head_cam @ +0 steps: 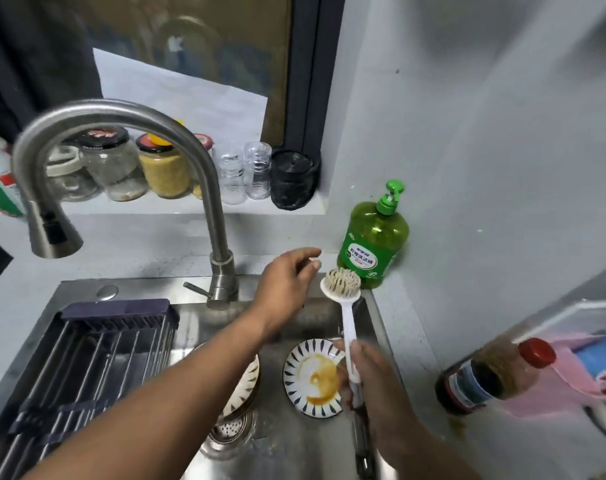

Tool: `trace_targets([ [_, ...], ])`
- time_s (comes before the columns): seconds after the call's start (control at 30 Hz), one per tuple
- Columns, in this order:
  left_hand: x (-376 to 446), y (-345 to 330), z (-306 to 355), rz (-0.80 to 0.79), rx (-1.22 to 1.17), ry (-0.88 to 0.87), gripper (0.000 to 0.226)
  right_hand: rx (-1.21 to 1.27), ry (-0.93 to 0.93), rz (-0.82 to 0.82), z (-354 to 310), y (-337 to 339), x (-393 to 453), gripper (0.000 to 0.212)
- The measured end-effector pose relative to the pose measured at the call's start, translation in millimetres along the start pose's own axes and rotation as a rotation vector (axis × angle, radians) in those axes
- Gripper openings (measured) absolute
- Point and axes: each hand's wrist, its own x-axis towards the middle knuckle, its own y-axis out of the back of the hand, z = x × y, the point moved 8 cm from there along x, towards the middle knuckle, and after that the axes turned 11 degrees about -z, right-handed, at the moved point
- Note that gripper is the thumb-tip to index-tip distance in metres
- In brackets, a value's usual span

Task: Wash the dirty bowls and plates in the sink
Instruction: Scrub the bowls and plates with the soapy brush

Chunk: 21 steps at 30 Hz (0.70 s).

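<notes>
A small white plate (pixel 312 379) with dark blue rim marks and a brown sauce stain lies in the steel sink (pixel 294 452). To its left, partly under my left forearm, sits a stack of patterned dishes (pixel 247 382). My right hand (pixel 374 382) grips the handle of a white dish brush (pixel 343 289), bristles up, above the plate's right edge. My left hand (pixel 287 282) hovers open over the sink's back edge, fingers stretched toward a green dish soap pump bottle (pixel 374 244), not touching it.
A curved steel faucet (pixel 121 116) arches over the sink; no water runs. A dark drying rack (pixel 76 368) fills the sink's left half. The drain strainer (pixel 230 429) is at the centre. Jars and glasses (pixel 163 168) line the ledge. A brown sauce bottle (pixel 492 375) lies at right.
</notes>
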Motion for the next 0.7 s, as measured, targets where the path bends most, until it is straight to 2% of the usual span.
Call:
trace_targets([
  [0.1, 40.0, 2.7, 52.1, 0.041, -0.046, -0.071, 0.020, 0.001, 0.050, 0.139, -23.3, 18.2, 7.2, 0.036],
  [0.2, 77.8, -3.8, 99.7, 0.024, 0.074, -0.158, 0.024, 0.045, 0.096, 0.240, -42.6, 36.9, 18.4, 0.039],
  [0.27, 98.1, -15.6, 129.4, -0.034, 0.297, -0.251, 0.031, 0.061, 0.112, 0.277, -53.2, 47.1, 27.0, 0.040],
  [0.4, 123.7, -51.6, 159.4, -0.208, 1.015, -0.488, 0.062, 0.076, 0.136, 0.302, -67.3, 61.4, 43.6, 0.040],
  [0.47, 134.3, -60.9, 157.7, -0.297, 1.187, -0.535, 0.067, 0.090, 0.133, 0.285, -70.8, 65.1, 53.2, 0.040],
  [0.53, 142.5, -65.9, 150.1, -0.374, 1.213, -0.554, 0.068, 0.100, 0.125, 0.267, -72.9, 66.9, 61.0, 0.041],
  [0.7, 146.0, -67.8, 132.0, -0.434, 1.020, -0.527, 0.082, 0.086, 0.110, 0.251, -75.0, 68.4, 72.9, 0.040],
])
